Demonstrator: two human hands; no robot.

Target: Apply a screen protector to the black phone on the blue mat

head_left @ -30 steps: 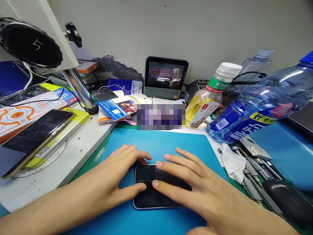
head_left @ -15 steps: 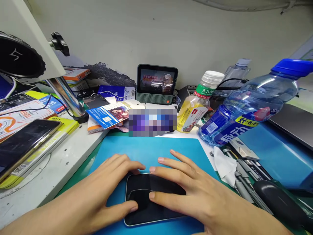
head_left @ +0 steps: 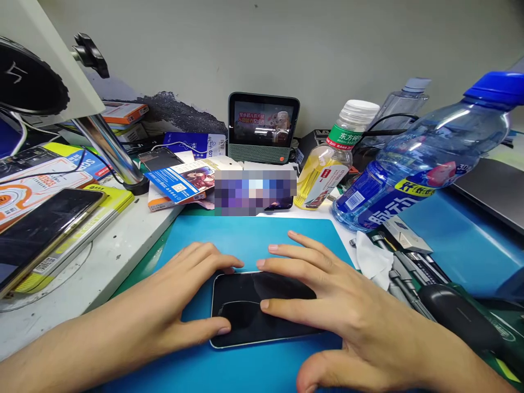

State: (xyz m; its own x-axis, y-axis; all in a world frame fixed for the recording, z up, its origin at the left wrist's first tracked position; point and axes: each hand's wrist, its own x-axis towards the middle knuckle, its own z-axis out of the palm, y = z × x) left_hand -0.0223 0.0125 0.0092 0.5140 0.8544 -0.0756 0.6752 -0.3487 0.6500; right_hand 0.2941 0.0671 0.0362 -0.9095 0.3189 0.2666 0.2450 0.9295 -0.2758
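Black glass-faced smartphone (head_left: 254,311) lies near the blue mat's (head_left: 254,240) front edge; left hand (head_left: 180,305) steadies its end, right hand (head_left: 327,305) presses flat, neither gripping. Smoothing seems underway; next needs even pressure.

The phone (head_left: 249,311) is a flat rectangular slab with rounded corners, a black glossy screen and a thin light-coloured frame visible along its near edge. It lies face up and level on the blue mat (head_left: 254,240), long axis running left to right, near the mat's near edge and about midway across it. The screen is dark and shows soft reflections. The left end and the near-left corner are exposed; the far edge and the right end are covered by fingers resting on the glass.
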